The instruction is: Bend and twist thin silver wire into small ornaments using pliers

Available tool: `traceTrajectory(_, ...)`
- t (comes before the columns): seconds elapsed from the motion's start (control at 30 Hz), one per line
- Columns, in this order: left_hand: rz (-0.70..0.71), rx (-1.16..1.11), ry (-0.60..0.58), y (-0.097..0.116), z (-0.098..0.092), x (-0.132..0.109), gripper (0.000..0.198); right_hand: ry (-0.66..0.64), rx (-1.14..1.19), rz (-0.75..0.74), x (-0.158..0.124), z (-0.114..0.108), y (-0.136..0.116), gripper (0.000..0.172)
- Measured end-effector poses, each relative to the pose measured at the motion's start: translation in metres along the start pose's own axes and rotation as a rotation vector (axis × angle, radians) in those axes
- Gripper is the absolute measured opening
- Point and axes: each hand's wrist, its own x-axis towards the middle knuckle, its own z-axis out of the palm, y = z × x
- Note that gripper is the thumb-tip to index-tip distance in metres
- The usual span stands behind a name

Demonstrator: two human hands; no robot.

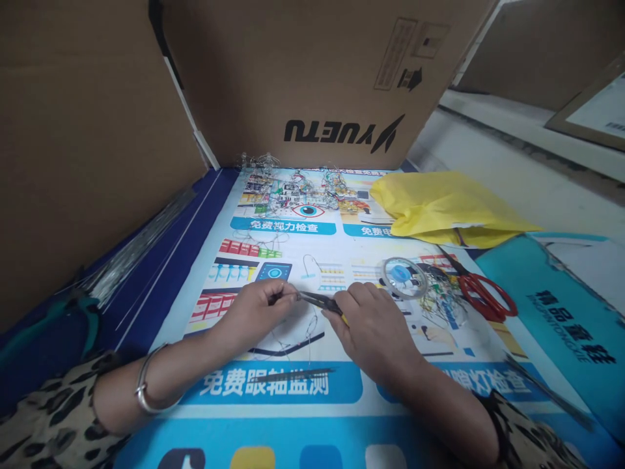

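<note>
My left hand (256, 311) is closed in a pinch, with what looks like the end of a thin wire at its fingertips. Wrapped around small pliers (318, 300) with a bit of yellow on the handle is my right hand (378, 329). The jaws point left and meet the left fingertips; whether they grip the wire is too small to tell. Fine wire loops (310, 329) show below the pliers, between the hands. Nearer to me, a bundle of thin dark wires (295, 376) lies flat on the printed sheet (273, 417).
Tangled wire pieces (297, 185) lie at the back, and more (444, 296) beside a clear ring-shaped roll (385, 281). Red-handled scissors (508, 306), a yellow bag (439, 198) and a teal box lid (541, 306) are on the right. Leftward are straight wires (141, 238) and a teal-handled tool (49, 322). Cardboard (312, 71) walls the back.
</note>
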Motion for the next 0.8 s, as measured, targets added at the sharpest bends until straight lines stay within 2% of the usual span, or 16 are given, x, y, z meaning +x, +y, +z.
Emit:
traceTrajectory(0.5,0.042,-0.054,0.141,0.005,0.009,-0.008,0.018,0.162,-0.194,-0.016,-0.002,0.0,-0.013,0.02)
traceTrajectory(0.7,0.051,-0.063,0.129,0.001,0.008,-0.008,0.017,0.059,-0.104,0.036,-0.003,0.005,-0.013,0.019)
traceTrajectory(0.8,0.023,-0.12,0.082,-0.001,0.006,-0.006,0.016,0.018,-0.054,0.067,-0.003,0.007,-0.012,0.02)
